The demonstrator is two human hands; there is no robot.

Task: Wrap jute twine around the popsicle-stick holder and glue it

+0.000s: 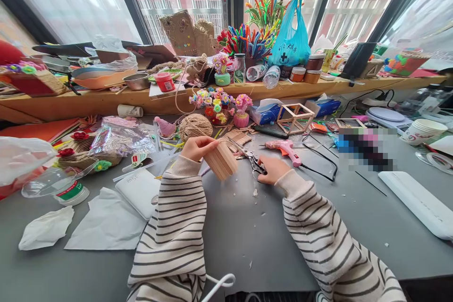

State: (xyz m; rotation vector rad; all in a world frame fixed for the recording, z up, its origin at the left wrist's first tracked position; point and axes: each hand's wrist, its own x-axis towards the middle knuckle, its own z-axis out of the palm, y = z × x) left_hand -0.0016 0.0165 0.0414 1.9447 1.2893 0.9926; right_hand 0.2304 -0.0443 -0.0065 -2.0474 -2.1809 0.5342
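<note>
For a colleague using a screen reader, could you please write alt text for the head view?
The left hand holds a panel of wooden sticks while the right hand works scissors beside it, over a cluttered grey table.

Both hands (233,158) raised — fingers curled

blurred patch (366,148) on the table hides whatever lies there | scissors (252,159) handles buried in right hand (272,170) | white tray (421,204) cut by right edge | bag (17,158) cut by left edge | bottle (239,70) label unreadable
</note>
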